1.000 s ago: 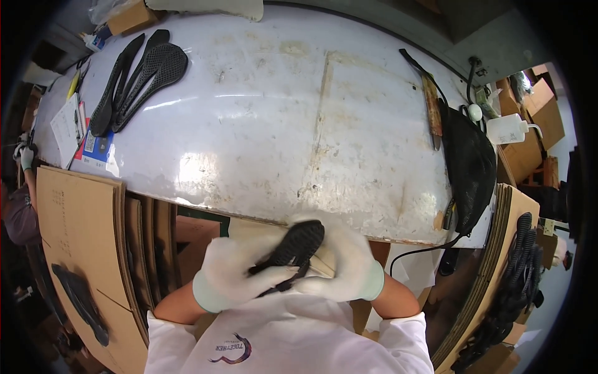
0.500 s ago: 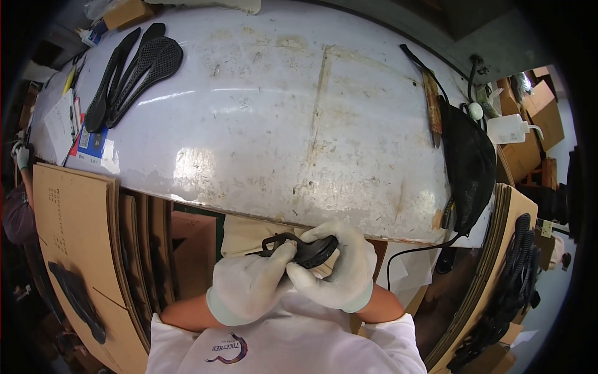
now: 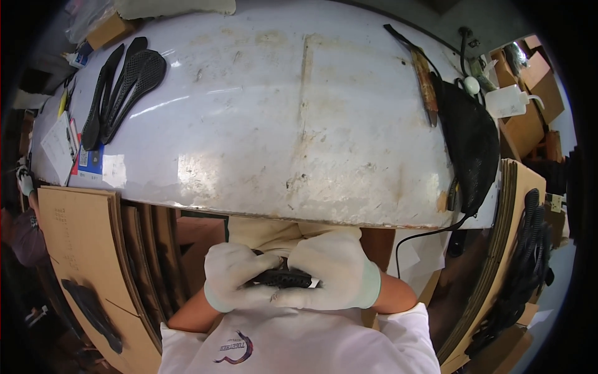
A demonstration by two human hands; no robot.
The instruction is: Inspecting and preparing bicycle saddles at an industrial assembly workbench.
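Close to my body, just below the near table edge, I hold a small black bicycle saddle pad (image 3: 283, 280) with a bumpy, lattice-like edge facing me. My left hand (image 3: 233, 277), in a white glove, grips its left end with thumb on top. At the right end my gloved right hand (image 3: 336, 271) closes on it, fingers beneath. Much of the pad is hidden by the gloves. Similar long black pads (image 3: 134, 93) with perforated wide ends lie together at the far left of the table.
The grey-white table (image 3: 249, 143) spans ahead. On its right lie a black cloth bag (image 3: 468, 137), a worn wooden-handled tool (image 3: 425, 87) and a white squeeze bottle (image 3: 506, 101). Cardboard sheets (image 3: 81, 230) stand at left; black pads (image 3: 520, 268) hang at right. A co-worker's gloved hand (image 3: 25, 181) shows far left.
Both hands have drawn lower, toward my body, and the saddle pad has been turned so its lattice edge shows. My view has shifted slightly.
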